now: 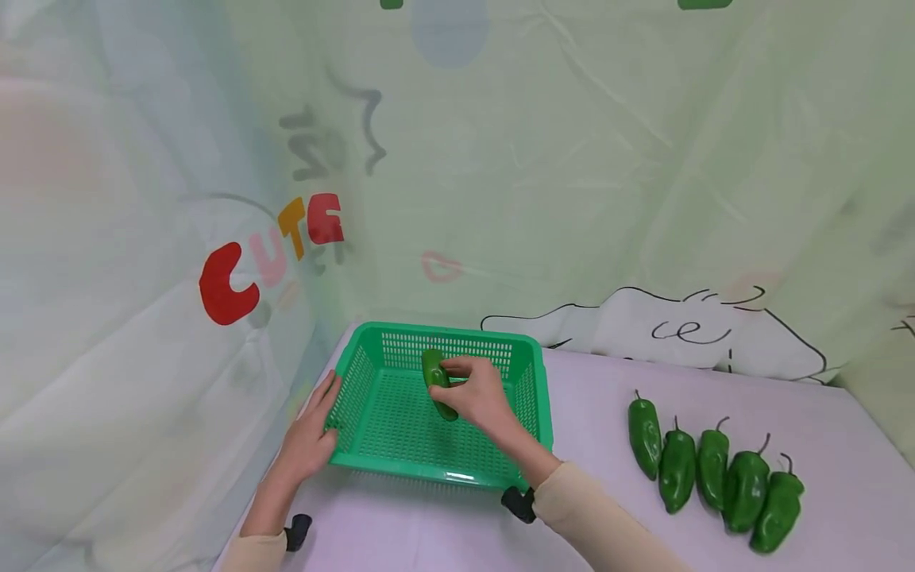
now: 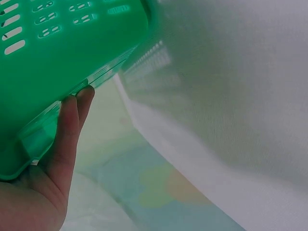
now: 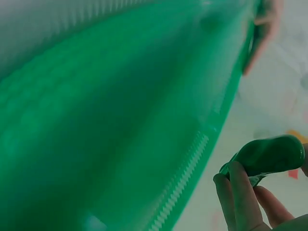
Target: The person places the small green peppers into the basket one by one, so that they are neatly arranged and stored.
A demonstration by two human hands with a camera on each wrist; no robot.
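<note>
A green pepper (image 1: pixel 436 373) hangs over the inside of a green plastic basket (image 1: pixel 443 475), pinched between the thumb and fingers of my right hand (image 1: pixel 480 395). The right wrist view also has this pepper (image 3: pixel 269 155), glossy and lying across the fingertips. At the basket's left side, my left hand (image 1: pixel 309 437) rests against the rim. Its fingers (image 2: pixel 70 120) lie nearly straight along the outside edge in the left wrist view, and the thumb is near the front left corner in the head view.
Several green peppers (image 1: pixel 712 469) with stems lie in a slanting row on the pale tablecloth (image 1: pixel 593 492) to the right of the basket. A printed fabric curtain (image 1: pixel 572 199) hangs behind the table and along its left side.
</note>
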